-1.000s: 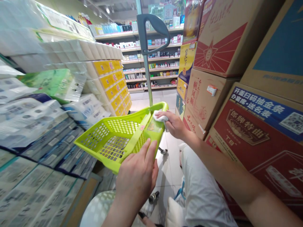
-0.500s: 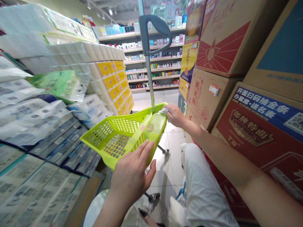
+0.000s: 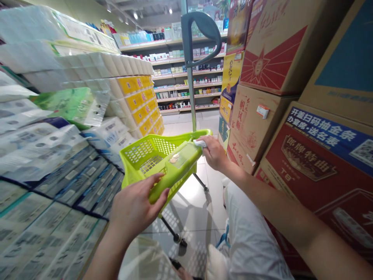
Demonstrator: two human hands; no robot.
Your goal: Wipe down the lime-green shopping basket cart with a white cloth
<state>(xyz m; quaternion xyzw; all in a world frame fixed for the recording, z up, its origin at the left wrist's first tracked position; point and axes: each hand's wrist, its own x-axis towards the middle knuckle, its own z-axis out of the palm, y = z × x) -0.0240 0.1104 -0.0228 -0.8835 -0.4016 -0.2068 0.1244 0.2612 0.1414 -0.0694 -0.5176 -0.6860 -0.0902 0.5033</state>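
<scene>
A lime-green plastic shopping cart (image 3: 166, 182) with a perforated basket stands in front of me, angled across the aisle. My left hand (image 3: 132, 210) is closed round the near left end of its handle, thumb on the near side and fingers over the top. At the far right end of the handle, my right hand (image 3: 215, 153) holds a crumpled white wipe (image 3: 199, 143) against the green plastic. A clear panel (image 3: 180, 155) with a small picture lies along the handle between my hands. From the cart's far right corner rises a metal pole (image 3: 191, 93) with a grey loop grip (image 3: 187, 42).
Stacked tissue packs (image 3: 87, 171) line the left side, close to my left arm. Cardboard cartons (image 3: 314, 151) are piled high on the right, near my right arm. Shelves of small goods (image 3: 189, 74) stand behind. A caster (image 3: 182, 245) rests on the tiled floor (image 3: 195, 206).
The cart has turned and shifted right, its handle swinging nearer. My left hand has moved left and down and closed on the handle. My right hand stays at the right end with the wipe.
</scene>
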